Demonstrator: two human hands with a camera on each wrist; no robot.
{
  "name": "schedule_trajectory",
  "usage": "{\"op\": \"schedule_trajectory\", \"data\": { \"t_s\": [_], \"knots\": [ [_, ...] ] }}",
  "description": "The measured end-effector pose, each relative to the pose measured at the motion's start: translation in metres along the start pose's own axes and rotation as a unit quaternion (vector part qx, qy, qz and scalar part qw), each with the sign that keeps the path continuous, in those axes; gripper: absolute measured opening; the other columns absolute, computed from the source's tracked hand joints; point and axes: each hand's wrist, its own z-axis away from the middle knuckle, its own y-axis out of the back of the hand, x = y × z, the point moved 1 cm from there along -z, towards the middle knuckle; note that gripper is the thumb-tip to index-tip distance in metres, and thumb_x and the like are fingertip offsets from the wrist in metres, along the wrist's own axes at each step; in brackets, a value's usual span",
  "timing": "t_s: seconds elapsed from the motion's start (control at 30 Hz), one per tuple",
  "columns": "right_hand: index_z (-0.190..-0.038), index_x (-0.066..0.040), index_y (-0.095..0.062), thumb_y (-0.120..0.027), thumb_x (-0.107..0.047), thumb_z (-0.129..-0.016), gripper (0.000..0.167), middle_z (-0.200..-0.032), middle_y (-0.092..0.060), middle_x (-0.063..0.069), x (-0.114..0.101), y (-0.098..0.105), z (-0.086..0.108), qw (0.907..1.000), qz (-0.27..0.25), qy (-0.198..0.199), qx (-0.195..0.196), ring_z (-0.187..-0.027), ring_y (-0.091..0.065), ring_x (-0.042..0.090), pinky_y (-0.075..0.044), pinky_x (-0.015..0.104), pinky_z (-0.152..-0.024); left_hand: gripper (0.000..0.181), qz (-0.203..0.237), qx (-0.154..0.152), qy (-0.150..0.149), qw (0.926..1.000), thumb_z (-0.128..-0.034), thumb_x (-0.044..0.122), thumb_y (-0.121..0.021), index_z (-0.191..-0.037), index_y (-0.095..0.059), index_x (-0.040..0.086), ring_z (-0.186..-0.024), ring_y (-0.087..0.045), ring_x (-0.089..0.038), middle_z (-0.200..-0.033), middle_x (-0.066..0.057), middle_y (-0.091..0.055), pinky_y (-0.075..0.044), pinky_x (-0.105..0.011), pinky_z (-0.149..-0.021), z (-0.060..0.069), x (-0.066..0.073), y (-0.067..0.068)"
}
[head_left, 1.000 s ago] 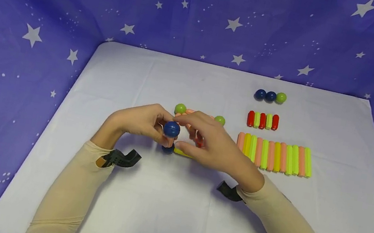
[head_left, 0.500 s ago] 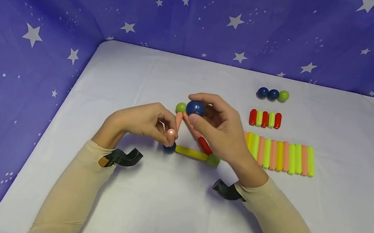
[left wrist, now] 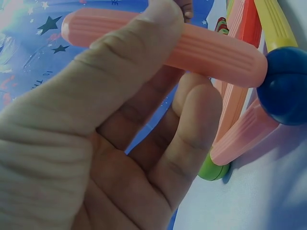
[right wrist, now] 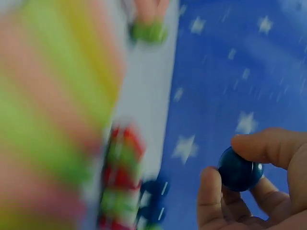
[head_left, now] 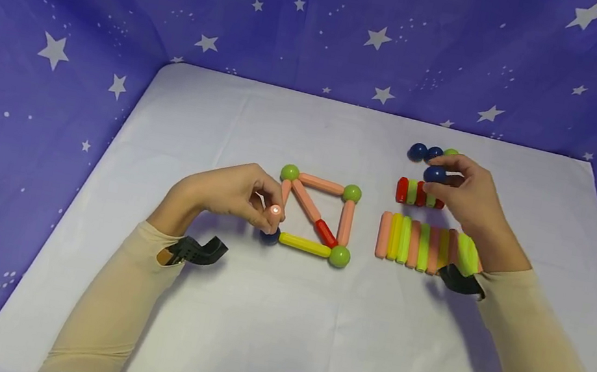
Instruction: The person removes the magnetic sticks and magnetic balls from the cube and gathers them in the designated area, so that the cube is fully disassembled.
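Note:
My left hand (head_left: 234,196) pinches an upright pink stick (head_left: 274,213). In the left wrist view the stick (left wrist: 220,55) touches a dark blue ball (left wrist: 288,86) at its end. That ball is the near-left corner of a flat four-sided frame with green balls (head_left: 340,257) at its other corners, pink sides, a yellow near side (head_left: 304,245) and a diagonal of a pink and a red stick (head_left: 326,233). My right hand (head_left: 474,196) holds a loose blue ball (head_left: 435,174) between thumb and fingers, above the short red and green sticks; the right wrist view shows the same ball (right wrist: 241,168).
Two blue balls (head_left: 417,152) and a green ball stand in a row at the back right. Short red and green sticks (head_left: 402,190) lie in front of them. Nearer is a row of long pink, yellow and green sticks (head_left: 384,234), partly under my right hand.
My right hand has taken the blue ball off the top of the upright stick and carried it rightward to the small parts. The left hand keeps its pinch on the stick.

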Motion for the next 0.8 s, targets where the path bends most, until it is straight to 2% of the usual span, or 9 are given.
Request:
{"op": "schedule_trajectory", "data": {
  "t_s": [0.07,0.17,0.27,0.37,0.5,0.57,0.7,0.8],
  "knots": [
    [-0.133,-0.007,-0.054,-0.070,-0.012,-0.090,0.046,-0.127,-0.048,0.010,0.014,0.016,-0.011,0.9988,0.036,-0.029,0.012,-0.103,-0.054,0.022,-0.051,0.020,-0.077,0.016,-0.001,0.000,0.000,1.0000,-0.0799,0.007,-0.081,-0.091,-0.071,0.013,-0.080,-0.069,-0.020,-0.089,-0.001,-0.072,-0.054,-0.037,-0.073,0.000,-0.001,0.000],
    [-0.138,-0.007,-0.051,-0.071,-0.022,-0.090,0.055,-0.129,-0.047,0.012,0.031,0.037,-0.026,0.9948,0.068,-0.072,0.024,-0.110,-0.048,0.025,-0.048,0.031,-0.092,0.016,-0.001,0.001,-0.001,1.0000,-0.0801,0.009,-0.081,-0.091,-0.071,0.013,-0.080,-0.068,-0.020,-0.089,0.000,-0.072,-0.054,-0.037,-0.073,0.000,-0.002,0.000],
    [-0.140,-0.007,-0.050,-0.072,-0.025,-0.089,0.058,-0.132,-0.045,0.013,0.044,0.054,-0.039,0.9917,0.068,-0.106,0.028,-0.112,-0.045,0.028,-0.041,0.045,-0.102,0.015,-0.002,0.000,-0.005,1.0000,-0.0802,0.011,-0.081,-0.091,-0.071,0.014,-0.080,-0.068,-0.020,-0.089,0.000,-0.072,-0.054,-0.037,-0.073,-0.001,-0.002,0.000],
    [-0.141,-0.009,-0.049,-0.073,-0.027,-0.088,0.061,-0.135,-0.044,0.013,0.056,0.066,-0.055,0.9894,0.059,-0.131,0.022,-0.111,-0.047,0.025,-0.038,0.046,-0.105,0.016,-0.001,0.001,-0.008,1.0000,-0.0801,0.010,-0.081,-0.091,-0.071,0.013,-0.080,-0.068,-0.020,-0.089,0.000,-0.072,-0.054,-0.037,-0.075,-0.001,-0.003,0.000],
    [-0.141,-0.007,-0.048,-0.074,-0.025,-0.088,0.062,-0.135,-0.043,0.015,0.070,0.073,-0.075,0.9866,0.069,-0.148,0.007,-0.106,-0.048,0.023,-0.044,0.038,-0.099,0.016,0.009,0.002,-0.009,0.9999,-0.0796,0.008,-0.081,-0.091,-0.071,0.012,-0.080,-0.068,-0.020,-0.090,0.000,-0.072,-0.054,-0.037,-0.075,0.000,-0.003,0.000],
    [-0.140,-0.004,-0.047,-0.074,-0.018,-0.088,0.060,-0.135,-0.042,0.019,0.076,0.073,-0.084,0.9857,0.075,-0.151,0.001,-0.106,-0.047,0.027,-0.045,0.035,-0.095,0.016,0.014,0.000,-0.004,0.9999,-0.0796,0.007,-0.081,-0.091,-0.071,0.012,-0.081,-0.068,-0.021,-0.090,-0.001,-0.073,-0.054,-0.037,-0.075,0.000,-0.003,0.000],
    [-0.137,0.001,-0.048,-0.073,-0.009,-0.086,0.058,-0.136,-0.041,0.025,0.088,0.070,-0.098,0.9844,0.088,-0.152,-0.004,-0.109,-0.043,0.035,-0.042,0.044,-0.098,0.017,0.010,-0.009,0.014,0.9998,-0.0798,0.006,-0.080,-0.092,-0.071,0.013,-0.079,-0.069,-0.021,-0.090,0.000,-0.073,-0.055,-0.038,-0.070,-0.001,-0.005,0.000],
    [-0.136,0.001,-0.048,-0.074,-0.009,-0.086,0.057,-0.135,-0.042,0.026,0.092,0.066,-0.107,0.9835,0.098,-0.152,-0.006,-0.110,-0.043,0.038,-0.039,0.050,-0.101,0.017,0.000,-0.014,0.026,0.9996,-0.0796,0.005,-0.080,-0.092,-0.072,0.014,-0.075,-0.068,-0.020,-0.089,0.000,-0.072,-0.055,-0.036,-0.066,-0.002,-0.008,0.000]
  ]
}}
